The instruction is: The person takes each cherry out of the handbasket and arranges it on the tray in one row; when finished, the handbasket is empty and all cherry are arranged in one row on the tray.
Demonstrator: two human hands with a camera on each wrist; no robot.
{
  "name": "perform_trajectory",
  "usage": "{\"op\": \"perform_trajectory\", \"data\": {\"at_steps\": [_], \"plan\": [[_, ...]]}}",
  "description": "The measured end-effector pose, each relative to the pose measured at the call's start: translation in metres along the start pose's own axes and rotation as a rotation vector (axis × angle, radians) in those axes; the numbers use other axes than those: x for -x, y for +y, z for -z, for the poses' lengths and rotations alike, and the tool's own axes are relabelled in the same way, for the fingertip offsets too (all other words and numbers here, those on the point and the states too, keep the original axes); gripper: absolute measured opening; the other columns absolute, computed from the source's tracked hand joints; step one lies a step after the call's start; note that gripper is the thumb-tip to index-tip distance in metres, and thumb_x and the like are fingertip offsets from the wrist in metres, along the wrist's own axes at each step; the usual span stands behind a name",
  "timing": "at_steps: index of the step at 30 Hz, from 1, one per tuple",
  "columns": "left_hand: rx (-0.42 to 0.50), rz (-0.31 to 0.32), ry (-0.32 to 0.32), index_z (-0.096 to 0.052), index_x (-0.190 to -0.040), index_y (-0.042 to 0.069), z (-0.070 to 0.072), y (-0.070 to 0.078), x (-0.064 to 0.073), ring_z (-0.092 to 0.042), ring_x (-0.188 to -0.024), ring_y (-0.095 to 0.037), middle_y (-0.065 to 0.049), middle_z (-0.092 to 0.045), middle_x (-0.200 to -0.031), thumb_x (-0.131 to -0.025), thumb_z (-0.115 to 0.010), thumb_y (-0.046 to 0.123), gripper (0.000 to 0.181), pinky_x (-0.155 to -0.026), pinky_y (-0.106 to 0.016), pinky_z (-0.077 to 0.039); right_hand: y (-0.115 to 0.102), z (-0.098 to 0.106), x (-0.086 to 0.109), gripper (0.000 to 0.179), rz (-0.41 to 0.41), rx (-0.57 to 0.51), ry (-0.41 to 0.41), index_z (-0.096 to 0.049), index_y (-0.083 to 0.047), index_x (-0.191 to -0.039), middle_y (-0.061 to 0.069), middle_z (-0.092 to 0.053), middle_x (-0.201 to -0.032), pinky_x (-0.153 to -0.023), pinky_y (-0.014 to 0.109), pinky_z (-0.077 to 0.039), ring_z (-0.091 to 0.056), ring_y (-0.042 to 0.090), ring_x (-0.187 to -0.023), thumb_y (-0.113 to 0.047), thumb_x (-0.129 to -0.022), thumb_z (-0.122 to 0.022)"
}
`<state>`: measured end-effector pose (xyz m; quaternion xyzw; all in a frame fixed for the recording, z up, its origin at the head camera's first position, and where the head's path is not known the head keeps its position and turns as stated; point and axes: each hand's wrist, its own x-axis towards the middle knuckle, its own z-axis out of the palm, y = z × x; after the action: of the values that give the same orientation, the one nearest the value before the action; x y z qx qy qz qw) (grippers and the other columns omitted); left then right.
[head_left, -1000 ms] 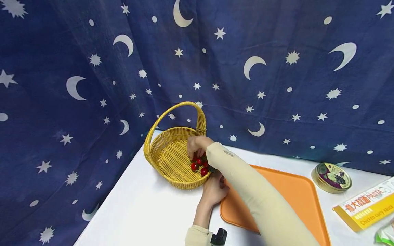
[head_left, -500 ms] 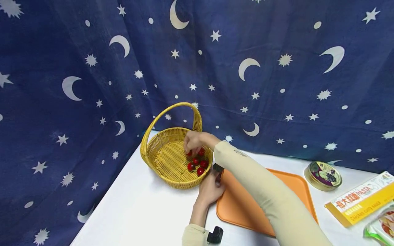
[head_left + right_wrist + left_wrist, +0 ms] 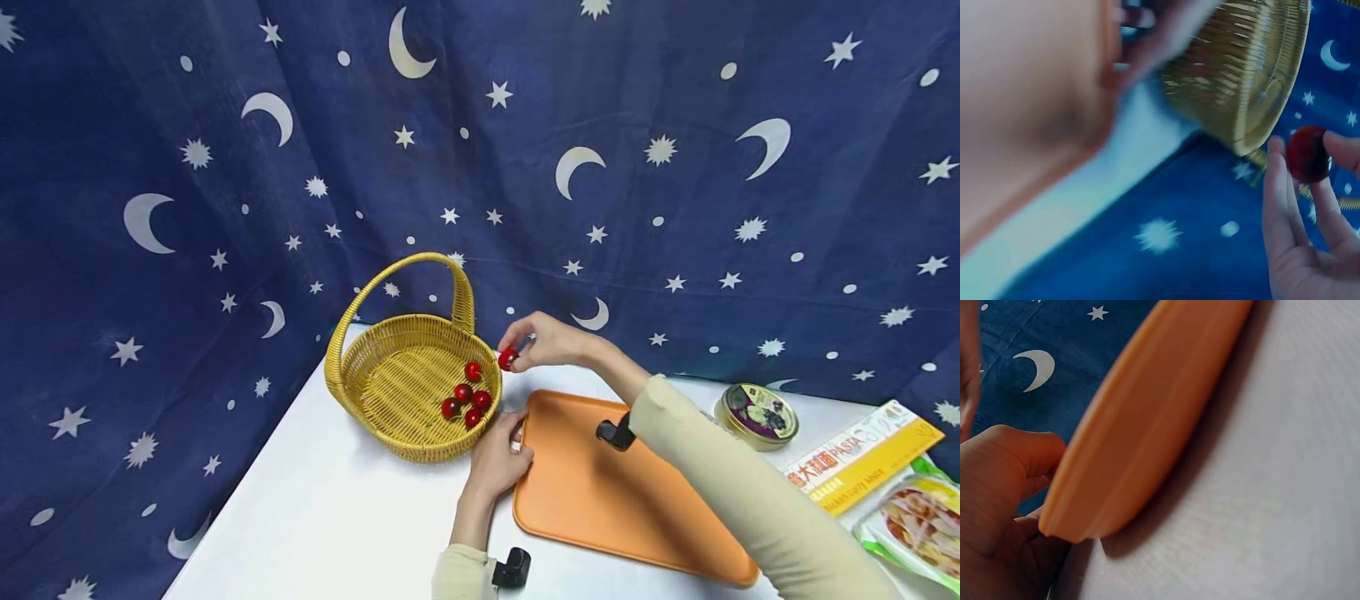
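My right hand (image 3: 551,343) pinches a red cherry (image 3: 507,359) between thumb and fingertips, just outside the basket's right rim. In the right wrist view, the dark red cherry (image 3: 1309,154) sits between thumb and fingers. Several more cherries (image 3: 465,392) lie inside the yellow wicker basket (image 3: 375,429), gathered at its right side. Low between basket and tray, my left hand (image 3: 495,458) grips the left edge of the orange tray (image 3: 592,475). Bent fingers meet the tray's rim (image 3: 1116,444) in the left wrist view; part of them is hidden.
Right of the tray, a round tin (image 3: 757,415) stands near the curtain. A pasta box (image 3: 862,458) and a food packet (image 3: 918,529) lie at the far right. A tall handle (image 3: 390,271) arches over the basket. The star-and-moon curtain (image 3: 480,183) closes off the back.
My right hand has come up out of the basket and moved right, bringing one cherry with it. The left hand stays between basket and tray. The whole view has shifted slightly.
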<state>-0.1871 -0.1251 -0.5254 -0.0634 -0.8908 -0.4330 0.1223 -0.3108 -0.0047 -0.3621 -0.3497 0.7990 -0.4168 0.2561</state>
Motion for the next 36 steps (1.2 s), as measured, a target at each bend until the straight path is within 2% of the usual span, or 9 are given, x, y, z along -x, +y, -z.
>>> {"op": "perform_trajectory", "data": {"at_steps": [4, 8, 12, 17, 25, 30, 36], "plan": [[-0.004, 0.008, 0.000, -0.063, -0.130, 0.007, 0.003, -0.002, 0.001, -0.052, -0.076, -0.010, 0.003, -0.057, -0.089, -0.070, -0.065, 0.007, 0.060, -0.064, -0.025, -0.040, 0.034, 0.000, 0.033, 0.031, 0.021, -0.056, 0.073, -0.065, 0.007, -0.105, 0.018, -0.066, -0.104, -0.072, 0.025, -0.053, -0.070, 0.025, -0.084, 0.007, -0.075, -0.071], [-0.009, 0.021, -0.001, -0.063, -0.130, 0.006, 0.005, -0.004, 0.004, -0.054, -0.078, -0.012, 0.001, -0.059, -0.091, -0.071, -0.065, 0.006, 0.059, -0.065, -0.026, -0.042, 0.062, -0.011, 0.052, 0.028, 0.047, 0.024, 0.149, -0.065, 0.007, -0.100, 0.019, -0.067, -0.097, -0.075, 0.032, -0.055, -0.070, 0.032, -0.086, 0.007, -0.073, -0.074], [-0.009, 0.033, -0.001, -0.062, -0.131, 0.006, 0.006, -0.006, 0.005, -0.056, -0.081, -0.013, -0.001, -0.061, -0.096, -0.071, -0.066, 0.006, 0.060, -0.067, -0.027, -0.042, 0.079, -0.026, 0.059, 0.027, 0.055, 0.116, 0.209, -0.066, 0.004, -0.094, 0.015, -0.067, -0.089, -0.071, 0.034, -0.055, -0.068, 0.026, -0.077, 0.004, -0.070, -0.079], [-0.009, 0.030, -0.003, -0.063, -0.131, 0.007, 0.004, -0.006, 0.005, -0.056, -0.081, -0.013, -0.001, -0.061, -0.097, -0.070, -0.067, 0.005, 0.060, -0.067, -0.027, -0.042, 0.090, -0.040, 0.061, 0.029, 0.012, 0.151, 0.248, -0.065, 0.001, -0.089, 0.010, -0.065, -0.081, -0.064, 0.026, -0.049, -0.060, 0.015, -0.066, 0.004, -0.066, -0.082], [-0.005, 0.024, -0.015, -0.063, -0.130, 0.007, 0.002, -0.002, 0.004, -0.054, -0.080, -0.011, 0.000, -0.060, -0.096, -0.071, -0.067, 0.007, 0.059, -0.066, -0.026, -0.042, 0.104, -0.055, 0.062, 0.033, 0.000, 0.133, 0.258, -0.062, 0.002, -0.087, 0.009, -0.065, -0.079, -0.065, 0.025, -0.050, -0.061, 0.016, -0.068, 0.008, -0.062, -0.084], [-0.004, 0.018, -0.027, -0.062, -0.130, 0.005, 0.002, 0.001, 0.003, -0.054, -0.080, -0.012, 0.000, -0.059, -0.094, -0.072, -0.065, 0.007, 0.059, -0.068, -0.028, -0.043, 0.107, -0.058, 0.064, 0.036, -0.008, 0.090, 0.232, -0.062, 0.003, -0.089, 0.011, -0.067, -0.079, -0.065, 0.024, -0.051, -0.064, 0.018, -0.070, 0.007, -0.061, -0.085], [-0.007, 0.016, -0.032, -0.062, -0.131, 0.005, 0.002, 0.002, 0.000, -0.053, -0.078, -0.012, 0.001, -0.057, -0.092, -0.072, -0.066, 0.007, 0.059, -0.067, -0.027, -0.041, 0.107, -0.055, 0.066, 0.034, -0.005, 0.108, 0.218, -0.064, 0.004, -0.092, 0.010, -0.066, -0.080, -0.065, 0.023, -0.050, -0.060, 0.013, -0.068, 0.001, -0.065, -0.085]]}}
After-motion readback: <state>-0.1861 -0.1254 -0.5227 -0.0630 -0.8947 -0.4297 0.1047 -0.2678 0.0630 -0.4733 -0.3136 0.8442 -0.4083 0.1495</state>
